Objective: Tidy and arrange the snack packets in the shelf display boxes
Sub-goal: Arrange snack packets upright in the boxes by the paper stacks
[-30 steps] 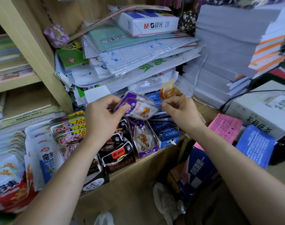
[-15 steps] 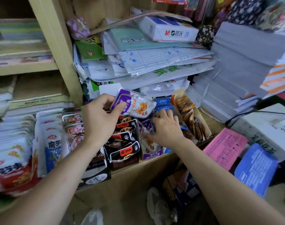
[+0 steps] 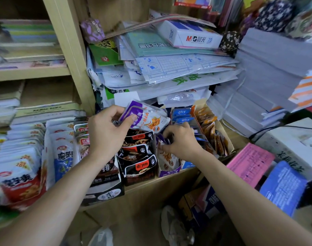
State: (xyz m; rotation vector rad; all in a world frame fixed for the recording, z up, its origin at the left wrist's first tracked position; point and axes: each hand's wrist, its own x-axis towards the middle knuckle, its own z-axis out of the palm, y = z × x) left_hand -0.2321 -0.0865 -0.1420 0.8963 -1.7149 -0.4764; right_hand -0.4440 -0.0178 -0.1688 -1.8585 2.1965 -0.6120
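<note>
Shelf (image 3: 137, 190): holds snack boxes. Purple box (image 3: 168, 172): right hand (image 3: 181, 140) inside, fingers curled among its contents, grip unclear. Left hand (image 3: 105, 133): grips purple packets (image 3: 149, 119), long axis slanting down-right, just up-left of that box.

right hand (image 3: 181, 142) grip possibly hidden, books (image 3: 27, 41) blurred

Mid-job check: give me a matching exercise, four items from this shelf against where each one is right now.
1 purple-and-white foil snack packets
2 black snack packets
3 orange snack packets
4 pink paper sheet

A in the rightmost display box
B gripped by the left hand
C lying flat, far right, outside any box
D in the black display box

Pairs: 1-B, 2-D, 3-A, 4-C
</note>
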